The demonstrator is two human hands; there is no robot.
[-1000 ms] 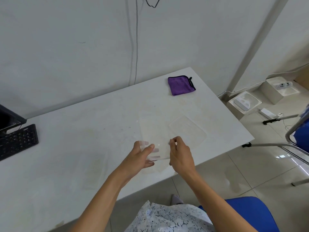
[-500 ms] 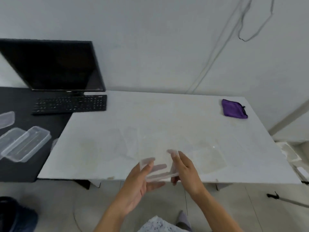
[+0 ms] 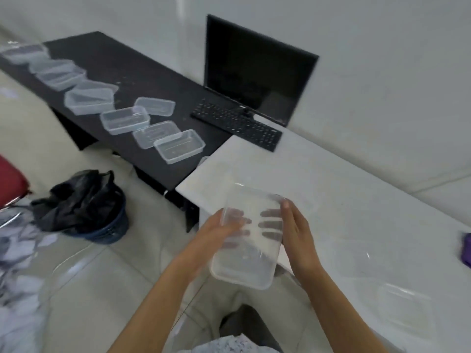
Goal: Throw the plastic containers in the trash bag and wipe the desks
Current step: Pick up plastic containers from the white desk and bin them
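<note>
I hold a clear plastic container (image 3: 248, 253) between both hands, off the front edge of the white desk (image 3: 344, 200). My left hand (image 3: 216, 233) grips its left side and my right hand (image 3: 297, 233) its right side, fingers showing through the plastic. Several more clear containers (image 3: 178, 146) lie in a row on the black desk (image 3: 142, 72) to the left. A black trash bag (image 3: 81, 200) sits in a dark basket on the floor at the left. A purple cloth (image 3: 467, 250) shows at the right edge. Clear lids (image 3: 405, 309) lie on the white desk at the right.
A black monitor (image 3: 257, 70) and keyboard (image 3: 237, 123) stand where the two desks meet. A red seat (image 3: 10, 179) is at the far left. Scattered paper scraps (image 3: 17, 250) and a clear plastic sheet cover the floor at the lower left.
My view has swung left from the white desk to the black desk and trash bag. The container has come off the white desk and is now held higher between both hands.
</note>
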